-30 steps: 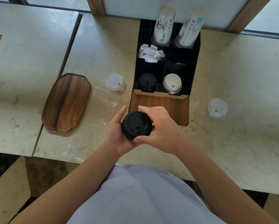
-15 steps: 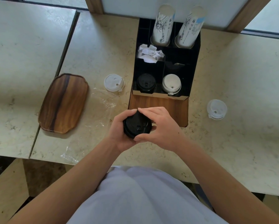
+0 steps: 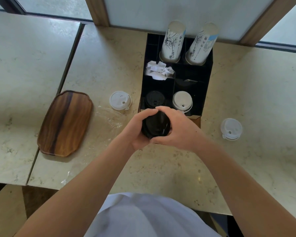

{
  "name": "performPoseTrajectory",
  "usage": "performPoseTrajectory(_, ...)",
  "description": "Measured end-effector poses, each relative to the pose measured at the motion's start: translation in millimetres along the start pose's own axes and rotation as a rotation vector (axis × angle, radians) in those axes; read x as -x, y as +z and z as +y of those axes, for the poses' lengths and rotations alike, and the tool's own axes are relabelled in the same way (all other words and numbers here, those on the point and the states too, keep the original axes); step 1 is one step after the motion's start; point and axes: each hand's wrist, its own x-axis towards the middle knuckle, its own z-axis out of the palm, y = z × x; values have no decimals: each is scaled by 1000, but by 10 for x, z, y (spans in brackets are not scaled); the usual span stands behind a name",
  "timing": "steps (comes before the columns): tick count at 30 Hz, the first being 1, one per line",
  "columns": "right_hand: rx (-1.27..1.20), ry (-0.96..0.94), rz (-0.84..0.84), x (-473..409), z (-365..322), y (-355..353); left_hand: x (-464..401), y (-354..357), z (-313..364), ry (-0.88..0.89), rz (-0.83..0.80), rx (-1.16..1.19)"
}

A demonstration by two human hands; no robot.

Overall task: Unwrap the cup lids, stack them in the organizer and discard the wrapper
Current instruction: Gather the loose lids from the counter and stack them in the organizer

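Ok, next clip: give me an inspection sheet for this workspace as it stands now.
Surface: pale marble counter, a seam on the left.
Job's things: black lids held in front of the organizer; black stack and white stack in its front compartments; clear wrapper flat on the counter.
Clutter: wooden tray; loose white lid left of the organizer; clear lid to the right; crumpled paper and two cup stacks in the organizer.
Grippers: left hand and right hand both grip the black lids.
Cables: nothing seen.
Surroundings: wood-framed panels behind the counter.
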Motion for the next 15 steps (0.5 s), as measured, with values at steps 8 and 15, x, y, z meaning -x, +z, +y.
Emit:
performPoseTrajectory(8, 102, 90, -1, -687, 236, -190, -445, 29, 319, -11, 171, 177)
performPoseTrajectory(15, 470, 138, 93, -1218, 501, -130, -679, -29, 367, 82, 483, 93)
